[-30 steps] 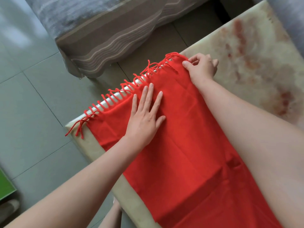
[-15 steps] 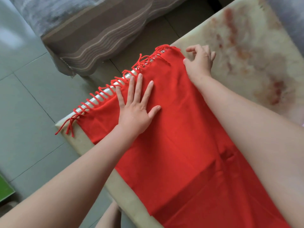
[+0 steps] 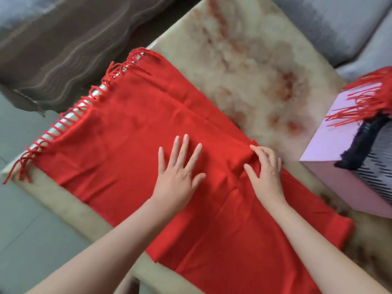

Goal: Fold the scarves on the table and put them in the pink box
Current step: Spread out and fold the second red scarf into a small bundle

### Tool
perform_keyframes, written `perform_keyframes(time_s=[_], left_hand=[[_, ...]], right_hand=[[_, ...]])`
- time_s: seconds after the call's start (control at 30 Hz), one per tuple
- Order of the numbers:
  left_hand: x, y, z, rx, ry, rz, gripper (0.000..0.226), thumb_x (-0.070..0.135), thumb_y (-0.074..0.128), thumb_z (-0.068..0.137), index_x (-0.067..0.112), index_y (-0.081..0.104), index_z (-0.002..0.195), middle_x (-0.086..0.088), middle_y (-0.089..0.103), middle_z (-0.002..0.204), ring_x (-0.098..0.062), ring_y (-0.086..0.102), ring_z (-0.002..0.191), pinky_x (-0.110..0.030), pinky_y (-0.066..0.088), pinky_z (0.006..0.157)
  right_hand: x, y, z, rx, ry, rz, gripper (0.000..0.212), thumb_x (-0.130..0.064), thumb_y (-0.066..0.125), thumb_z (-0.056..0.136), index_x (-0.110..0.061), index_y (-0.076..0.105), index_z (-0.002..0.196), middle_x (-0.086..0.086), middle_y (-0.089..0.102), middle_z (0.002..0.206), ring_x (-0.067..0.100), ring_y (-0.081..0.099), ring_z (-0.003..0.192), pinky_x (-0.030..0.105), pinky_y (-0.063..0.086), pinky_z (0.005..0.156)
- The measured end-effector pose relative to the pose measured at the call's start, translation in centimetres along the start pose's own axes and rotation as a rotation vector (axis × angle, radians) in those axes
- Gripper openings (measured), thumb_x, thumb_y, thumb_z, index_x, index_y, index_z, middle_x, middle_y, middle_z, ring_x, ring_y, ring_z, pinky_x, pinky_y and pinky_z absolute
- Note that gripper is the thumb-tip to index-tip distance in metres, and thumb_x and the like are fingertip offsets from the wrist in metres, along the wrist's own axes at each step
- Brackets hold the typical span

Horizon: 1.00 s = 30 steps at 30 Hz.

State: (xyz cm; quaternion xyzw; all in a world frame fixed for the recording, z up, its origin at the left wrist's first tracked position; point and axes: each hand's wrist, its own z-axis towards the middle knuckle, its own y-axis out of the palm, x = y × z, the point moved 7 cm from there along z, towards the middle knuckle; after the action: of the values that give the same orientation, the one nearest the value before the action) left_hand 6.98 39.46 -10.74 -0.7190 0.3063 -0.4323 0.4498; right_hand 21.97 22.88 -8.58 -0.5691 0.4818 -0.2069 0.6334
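Note:
A red scarf (image 3: 118,132) lies spread flat across the marble table (image 3: 244,60), its fringe hanging over the far left edge. My left hand (image 3: 178,172) rests flat on the middle of the scarf, fingers spread. My right hand (image 3: 266,172) lies on the scarf's right edge, fingers bent onto a small bunch of cloth there. The pink box (image 3: 331,145) stands at the right of the table. In it sit a red fringed scarf (image 3: 373,96) draped over the rim and a black-and-white striped scarf (image 3: 375,158).
A sofa with a brown striped cover (image 3: 63,43) stands beyond the table's far left edge. A grey sofa cushion (image 3: 339,24) lies past the table at the top right. Grey floor tiles (image 3: 25,225) show on the left.
Both hands have slid back along the scarf from the fringed end toward me. My right hand left the far corner and now sits at the right edge. The view swung right, revealing the pink box.

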Motion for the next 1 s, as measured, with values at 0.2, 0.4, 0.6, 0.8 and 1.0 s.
perform_keyframes(time_s=[0.2, 0.4, 0.6, 0.8, 1.0], left_hand=[[1.5, 3.0, -0.3, -0.079, -0.057, 0.086, 0.074, 0.068, 0.014, 0.085, 0.034, 0.001, 0.15, -0.002, -0.009, 0.159, -0.023, -0.012, 0.146, -0.059, -0.016, 0.107], [1.5, 3.2, 0.4, -0.264, -0.109, 0.057, 0.068, 0.065, 0.014, 0.09, 0.042, -0.031, 0.135, 0.008, -0.049, 0.138, -0.02, -0.041, 0.134, -0.06, -0.024, 0.102], [1.6, 3.0, 0.4, -0.293, -0.13, 0.025, 0.069, 0.06, 0.023, 0.094, 0.043, -0.029, 0.136, 0.01, -0.046, 0.141, -0.02, -0.04, 0.135, -0.059, -0.022, 0.104], [1.5, 3.1, 0.5, -0.3, -0.158, 0.02, 0.07, 0.06, 0.026, 0.093, 0.045, -0.028, 0.134, 0.012, -0.047, 0.138, -0.018, -0.039, 0.135, -0.059, -0.021, 0.105], [1.4, 3.1, 0.6, -0.277, -0.169, 0.019, 0.07, 0.06, 0.029, 0.092, 0.046, -0.025, 0.135, 0.011, -0.041, 0.145, -0.016, -0.037, 0.137, -0.058, -0.02, 0.106]], right_hand=[[2.5, -1.7, 1.5, 0.061, 0.112, 0.081, 0.037, -0.029, 0.071, 0.081, -0.023, 0.062, 0.116, 0.003, 0.055, 0.112, 0.028, 0.045, 0.107, 0.023, 0.023, 0.09], [1.9, -0.3, 3.9, -0.013, 0.134, 0.093, 0.03, -0.038, 0.072, 0.078, -0.027, 0.064, 0.104, 0.0, 0.055, 0.11, 0.024, 0.044, 0.108, 0.025, 0.022, 0.09], [4.9, -1.0, 2.8, -0.069, 0.185, 0.059, 0.032, -0.029, 0.074, 0.075, -0.022, 0.059, 0.103, 0.003, 0.058, 0.104, 0.026, 0.047, 0.107, 0.03, 0.026, 0.089], [10.7, -3.5, -2.1, 0.003, 0.315, 0.021, 0.018, -0.032, 0.071, 0.08, -0.017, 0.066, 0.087, 0.004, 0.057, 0.093, 0.03, 0.042, 0.102, 0.036, 0.029, 0.091], [13.9, -6.3, -2.7, 0.244, 0.396, 0.171, 0.015, -0.028, 0.07, 0.081, -0.015, 0.063, 0.084, 0.001, 0.06, 0.08, 0.028, 0.046, 0.096, 0.034, 0.031, 0.088]])
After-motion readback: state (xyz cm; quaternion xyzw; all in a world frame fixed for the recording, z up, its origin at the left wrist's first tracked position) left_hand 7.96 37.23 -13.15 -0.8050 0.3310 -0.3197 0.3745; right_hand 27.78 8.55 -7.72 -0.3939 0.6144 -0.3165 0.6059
